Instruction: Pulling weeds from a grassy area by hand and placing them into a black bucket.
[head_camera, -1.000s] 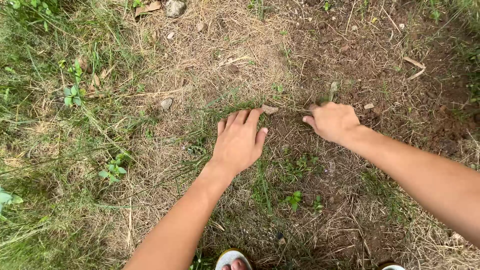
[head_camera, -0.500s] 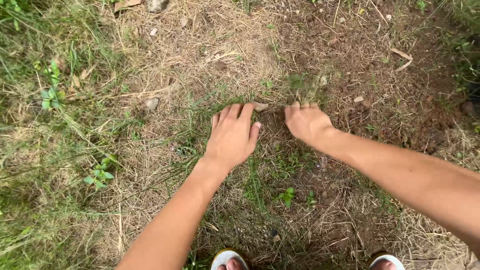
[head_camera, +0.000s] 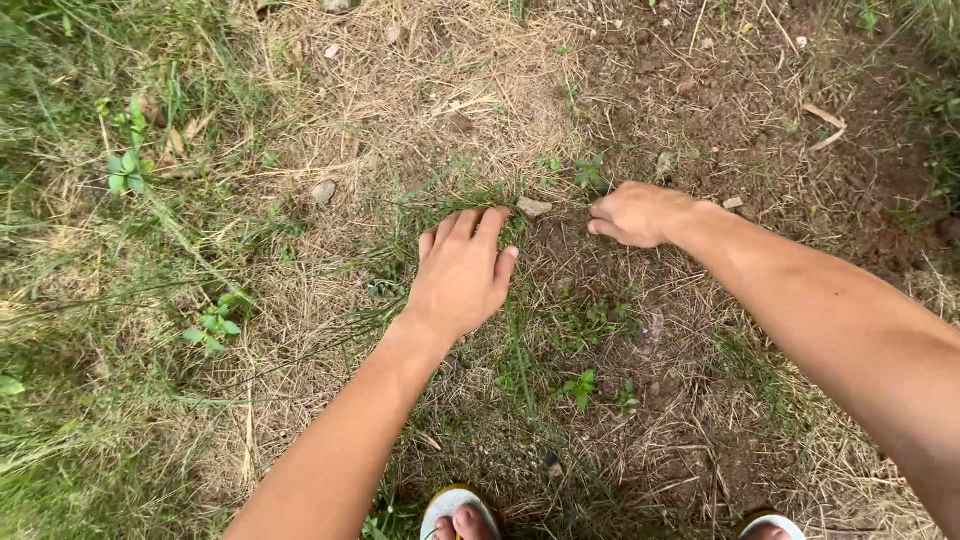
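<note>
- the left hand (head_camera: 462, 270) lies flat and spread, palm down, fingers together and pointing to twelve o'clock, pressing on a thin tuft of green grass blades (head_camera: 455, 195) growing out of the dry straw-coloured thatch (head_camera: 420, 90).
- the right hand (head_camera: 640, 213) is curled narrow, fingertips pinched toward nine o'clock; it seems to nip a few blades at soil level, though what it actually grips is too small to tell.
- a small flat pale stone (head_camera: 533, 206) sits between the two hands, just beside the left fingertips and apart from the right.
- the bare brown soil patch (head_camera: 740, 110) at one to two o'clock looks already stripped, so the pulling appears partly done.
- judged from what remains: small green leafy seedlings (head_camera: 585, 385) at six o'clock of the hands, a low broad-leaved weed (head_camera: 213, 325) at eight o'clock, and the tuft itself are not yet pulled.
- a second grey pebble (head_camera: 323, 190) lies at ten o'clock of the left hand.
- toes in white-edged sandals (head_camera: 455, 510) show at the bottom.
</note>
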